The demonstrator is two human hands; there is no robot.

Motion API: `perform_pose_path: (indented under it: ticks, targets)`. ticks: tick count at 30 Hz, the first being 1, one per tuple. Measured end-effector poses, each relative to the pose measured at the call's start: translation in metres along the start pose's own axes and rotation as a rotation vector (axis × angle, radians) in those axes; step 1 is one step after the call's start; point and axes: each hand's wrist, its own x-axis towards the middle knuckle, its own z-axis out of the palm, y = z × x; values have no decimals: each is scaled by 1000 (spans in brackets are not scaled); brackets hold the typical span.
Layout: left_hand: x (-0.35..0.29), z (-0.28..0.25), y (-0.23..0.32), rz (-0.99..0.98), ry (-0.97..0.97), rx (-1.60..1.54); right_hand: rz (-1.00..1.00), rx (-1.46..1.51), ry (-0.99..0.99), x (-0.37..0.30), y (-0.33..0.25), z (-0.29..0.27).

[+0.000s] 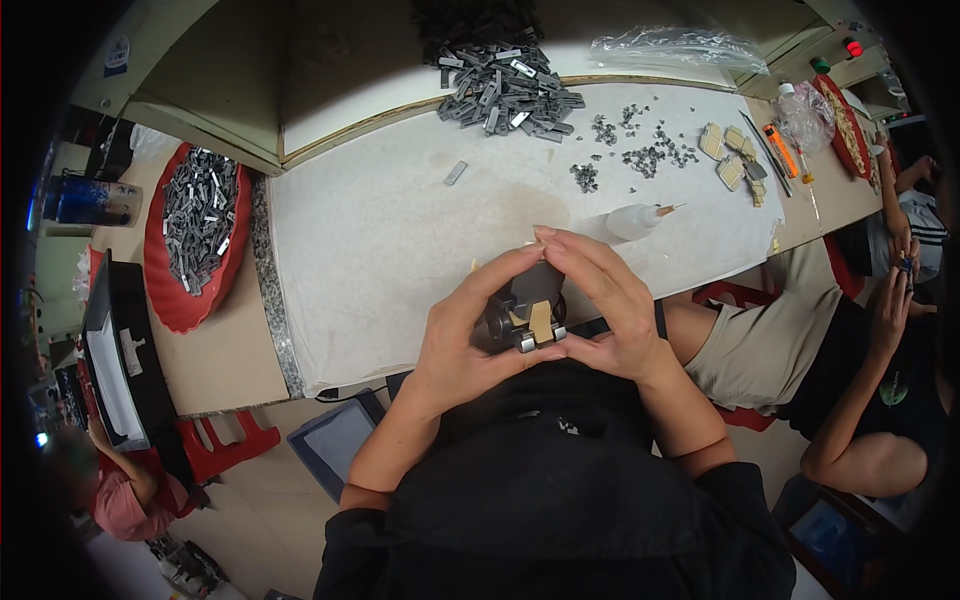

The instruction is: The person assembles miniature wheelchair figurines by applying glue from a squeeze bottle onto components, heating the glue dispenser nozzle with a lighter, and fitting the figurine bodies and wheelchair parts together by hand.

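Close to my body, at the table's near edge, both hands are wrapped round a dark grey part (528, 288) with a tan piece and small shiny metal bits on its near side; I cannot make out its exact kind. My left hand (450, 338) grips its left side, fingers and thumb curved about it. From the other side my right hand (622, 318) closes on the same part, the fingertips of both hands meeting at its top. Just beyond my right hand, a white squeeze bottle (630, 222) with a needle tip lies on its side. One grey strip (456, 173) rests alone farther off.
A heap of dark grey strips (510, 95) lies at the back, with small metal bits (650, 158) and tan blocks (732, 170) to its right. An orange cutter (780, 150) lies beyond. A red tray (160, 290) of strips stands left. Co-workers sit on both sides.
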Motion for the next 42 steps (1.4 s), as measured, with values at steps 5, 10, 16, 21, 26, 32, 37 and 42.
perform_pose_path:
  ticks: [5,10,16,21,26,32,37,42]
  targets:
    - [5,4,3,70,12,229,32,6,-11,-3,5,-1]
    - [6,3,-1,140,-23,353,36,-18,-11,-7,7,0]
    - [7,4,-9,265,125,439,20,-21,160,-30,11,0]
    - [9,3,-10,308,198,454,131,-59,589,-48,28,-28]
    - [0,1,-14,207,159,424,343,-126,547,-34,36,-33]
    - [4,2,-16,153,298,284,409,-213,280,-22,39,-32]
    - [8,-1,-16,227,223,503,480,-26,328,-30,44,-33]
    - [6,-2,-21,206,256,561,462,466,493,-35,11,-33]
